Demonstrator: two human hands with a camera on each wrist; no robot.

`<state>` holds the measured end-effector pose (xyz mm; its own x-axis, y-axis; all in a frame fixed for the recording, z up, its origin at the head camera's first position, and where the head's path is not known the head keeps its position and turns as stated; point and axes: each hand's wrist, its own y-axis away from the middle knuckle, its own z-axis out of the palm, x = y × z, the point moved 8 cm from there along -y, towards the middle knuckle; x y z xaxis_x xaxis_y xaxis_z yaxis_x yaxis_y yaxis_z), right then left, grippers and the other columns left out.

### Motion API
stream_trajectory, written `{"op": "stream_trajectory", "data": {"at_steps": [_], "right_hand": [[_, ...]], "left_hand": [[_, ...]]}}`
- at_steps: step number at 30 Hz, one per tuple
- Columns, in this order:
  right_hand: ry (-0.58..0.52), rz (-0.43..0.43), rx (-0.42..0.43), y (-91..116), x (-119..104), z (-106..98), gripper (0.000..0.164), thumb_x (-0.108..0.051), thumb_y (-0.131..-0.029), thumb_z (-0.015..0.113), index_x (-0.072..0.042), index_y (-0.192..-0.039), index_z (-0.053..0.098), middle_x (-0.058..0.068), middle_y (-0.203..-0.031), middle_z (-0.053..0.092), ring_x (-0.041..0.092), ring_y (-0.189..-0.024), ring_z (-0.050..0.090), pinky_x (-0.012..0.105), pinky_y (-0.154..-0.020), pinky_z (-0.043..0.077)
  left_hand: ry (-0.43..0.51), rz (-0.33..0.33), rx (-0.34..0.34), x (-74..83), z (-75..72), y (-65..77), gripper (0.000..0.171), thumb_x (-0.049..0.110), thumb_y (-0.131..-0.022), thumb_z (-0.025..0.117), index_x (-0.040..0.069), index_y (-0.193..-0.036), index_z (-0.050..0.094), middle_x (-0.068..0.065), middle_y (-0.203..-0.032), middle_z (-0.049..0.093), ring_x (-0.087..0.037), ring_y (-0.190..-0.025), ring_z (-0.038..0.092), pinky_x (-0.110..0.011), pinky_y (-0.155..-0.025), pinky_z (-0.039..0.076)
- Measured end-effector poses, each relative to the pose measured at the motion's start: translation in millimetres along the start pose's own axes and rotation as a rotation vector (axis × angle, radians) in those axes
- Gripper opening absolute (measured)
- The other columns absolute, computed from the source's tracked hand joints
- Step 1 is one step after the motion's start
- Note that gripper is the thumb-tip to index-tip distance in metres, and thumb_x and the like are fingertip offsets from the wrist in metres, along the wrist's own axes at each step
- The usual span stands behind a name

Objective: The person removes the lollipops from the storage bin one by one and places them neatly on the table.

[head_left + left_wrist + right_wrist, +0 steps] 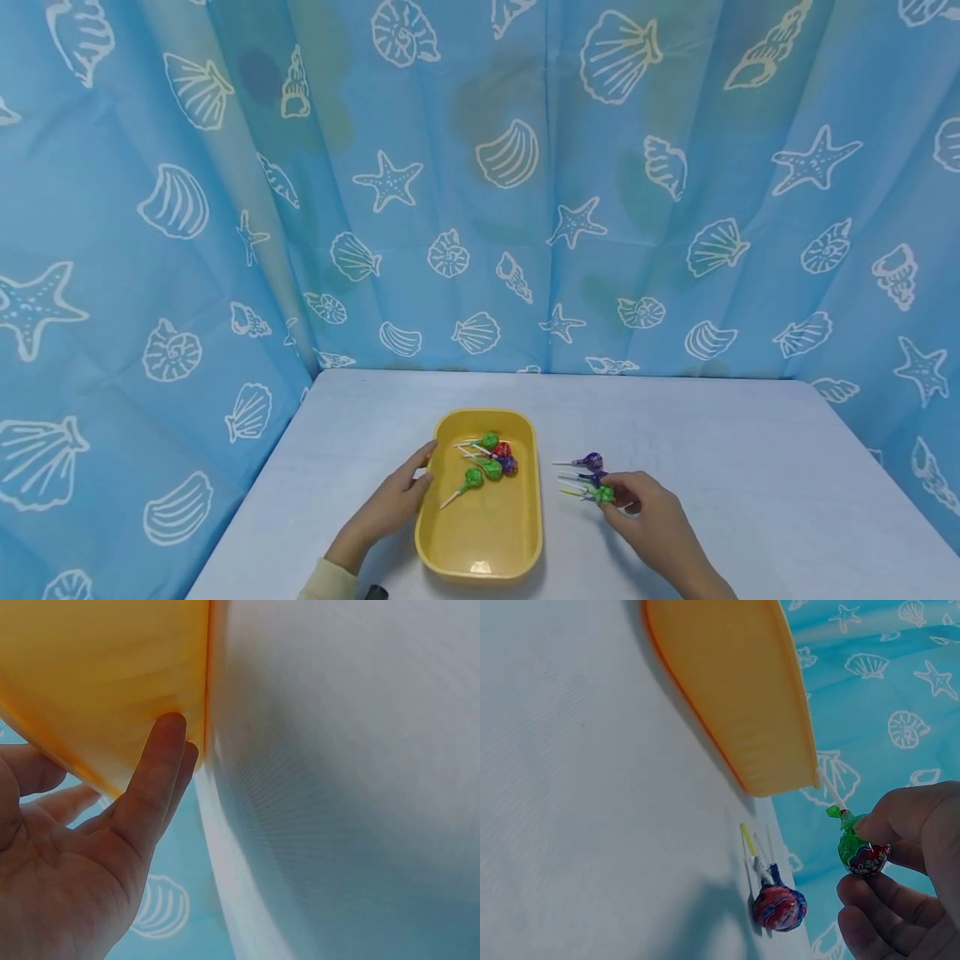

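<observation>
A yellow tray (480, 533) stands on the table, holding green lollipops (472, 477), a red lollipop (502, 449) and a purple lollipop (509, 466). My left hand (392, 502) is at the tray's left side; in the left wrist view its fairly straight fingers (154, 769) touch the outer wall. To the right of the tray, my right hand (651, 521) pinches a green lollipop (855, 847) by its wrapped head, stick towards the tray. Beside that hand lie a purple lollipop (593, 461) and another one (595, 478), partly hidden. The right wrist view shows a red-and-blue wrapped lollipop (780, 906) below the hand.
A white cloth (712, 450) covers the table. Blue curtains (450, 208) with white shell prints hang behind it and at the sides. A small dark object (377, 592) shows at the bottom edge, near the left sleeve (330, 581).
</observation>
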<state>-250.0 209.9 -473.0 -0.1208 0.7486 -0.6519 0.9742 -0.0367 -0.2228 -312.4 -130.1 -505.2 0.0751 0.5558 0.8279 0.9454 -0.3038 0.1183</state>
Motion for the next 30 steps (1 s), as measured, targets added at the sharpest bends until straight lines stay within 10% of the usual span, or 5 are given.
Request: {"op": "stream_trajectory", "data": {"at_steps": [30], "right_hand": [[0.018,0.029,-0.076,9,28,20,0.025,-0.005,-0.078,0.08,-0.014,-0.101,0.075,-0.007,-0.083,0.059,0.009,-0.075,0.053,0.03,-0.067,0.052]], "left_hand": [[0.016,0.008,-0.012,-0.5,1.0,0.6,0.053,0.016,-0.109,0.042,0.008,-0.16,0.028,-0.026,-0.152,0.041,-0.04,-0.124,0.058,-0.052,-0.099,0.053]]}}
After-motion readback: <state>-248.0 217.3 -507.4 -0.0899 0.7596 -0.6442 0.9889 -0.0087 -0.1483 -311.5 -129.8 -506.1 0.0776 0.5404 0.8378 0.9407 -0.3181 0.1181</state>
